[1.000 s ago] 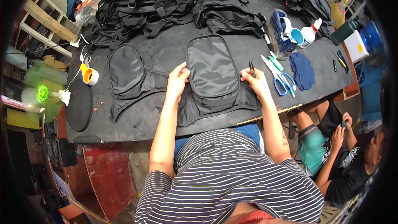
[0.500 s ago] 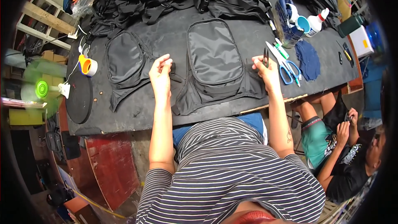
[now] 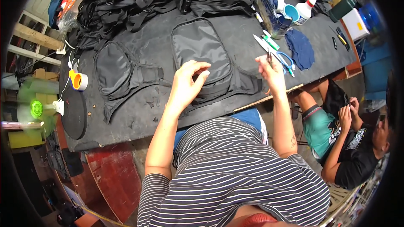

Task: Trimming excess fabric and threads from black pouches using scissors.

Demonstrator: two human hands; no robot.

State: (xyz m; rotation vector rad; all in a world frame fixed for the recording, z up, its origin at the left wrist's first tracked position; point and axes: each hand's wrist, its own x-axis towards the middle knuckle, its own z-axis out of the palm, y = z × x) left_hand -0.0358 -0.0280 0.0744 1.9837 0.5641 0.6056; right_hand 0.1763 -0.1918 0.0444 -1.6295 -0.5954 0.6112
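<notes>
A: Item, left: second black panel (image 3: 115,73) is lying flat, set aside. Centre?
B: Left hand (image 3: 188,83) is hovering, fingers curled, holding nothing, over the black bag panel (image 3: 204,56) spread on the surface (image 3: 139,117). Right hand (image 3: 271,67) is pinching small snips (image 3: 268,55), raised clear of the fabric.

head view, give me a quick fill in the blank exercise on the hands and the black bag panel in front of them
1. The right hand pinches a small pair of thread ____.
2. The left hand hovers over the black bag panel with its fingers ____.
3. The blue-handled scissors lie on the ____ side of the panel.
4. The orange-cored tape roll sits near the table's ____ edge.

Missing words: snips; curled; right; left
</notes>
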